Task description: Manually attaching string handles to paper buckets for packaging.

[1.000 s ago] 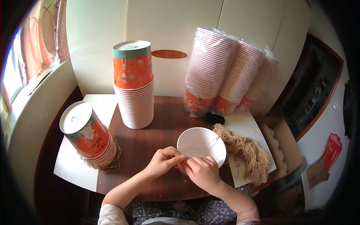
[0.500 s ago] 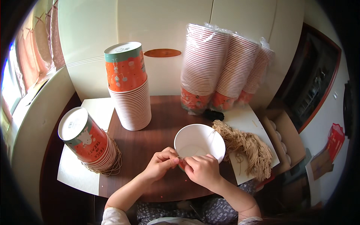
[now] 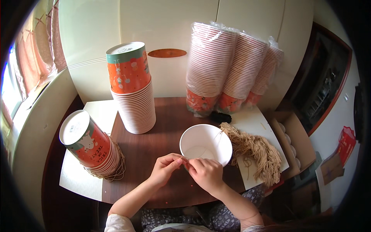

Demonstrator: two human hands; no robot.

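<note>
Near the front of the brown tabletop (image 3: 166,120), a white-lined paper bucket (image 3: 205,135) sits mouth up, with both hands at its near rim. The left hand (image 3: 165,169) has its thumb and forefinger pinched together just beside that rim; what lies between them is too small to tell. The right hand (image 3: 207,174) is curled over the rim with its knuckles up, its fingertips hidden, so I cannot tell what it grips. A thin cord (image 3: 221,134) shows at the bucket's far right side. Just right of the bucket lies a hank of tan twine (image 3: 259,152), and behind it a small black bundle (image 3: 221,117). Farther back stand 3 plastic-wrapped bucket stacks (image 3: 212,62). Toward the left are 2 more stacks, both upside down: a tall orange-and-green one (image 3: 133,106) and a shorter one (image 3: 94,145) with loose cord loops (image 3: 122,164) around its base. An open cardboard box (image 3: 300,135) is at the right, beside the table.
</note>
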